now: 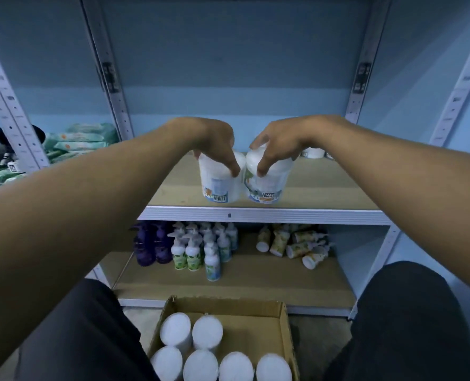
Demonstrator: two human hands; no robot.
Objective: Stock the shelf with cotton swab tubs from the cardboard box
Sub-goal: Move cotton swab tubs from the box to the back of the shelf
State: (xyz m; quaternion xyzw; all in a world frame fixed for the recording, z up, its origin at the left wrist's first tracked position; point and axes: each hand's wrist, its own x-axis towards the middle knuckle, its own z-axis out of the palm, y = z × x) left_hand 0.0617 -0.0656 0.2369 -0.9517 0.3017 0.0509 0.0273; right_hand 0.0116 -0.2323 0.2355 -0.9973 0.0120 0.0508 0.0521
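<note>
your left hand (214, 144) and right hand (279, 145) each clamp curled fingers over a tub's lid; left tub (218, 182) and right tub (265, 185) hang below fingertips, touching, above the shelf (324, 188) front, likely for neat rows; cardboard box (256, 312) holds more

Purple bottles (152, 244) and white pump bottles (194, 250) stood on the lower shelf, yellow-patterned bottles (297, 244) toppled to their right, green packets (82, 141) stacked far left

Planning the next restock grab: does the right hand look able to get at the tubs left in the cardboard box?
Probably not yet: the right hand grips a tub on the shelf. Once freed, yes; the cardboard box lies open below, its tubs uncovered.
</note>
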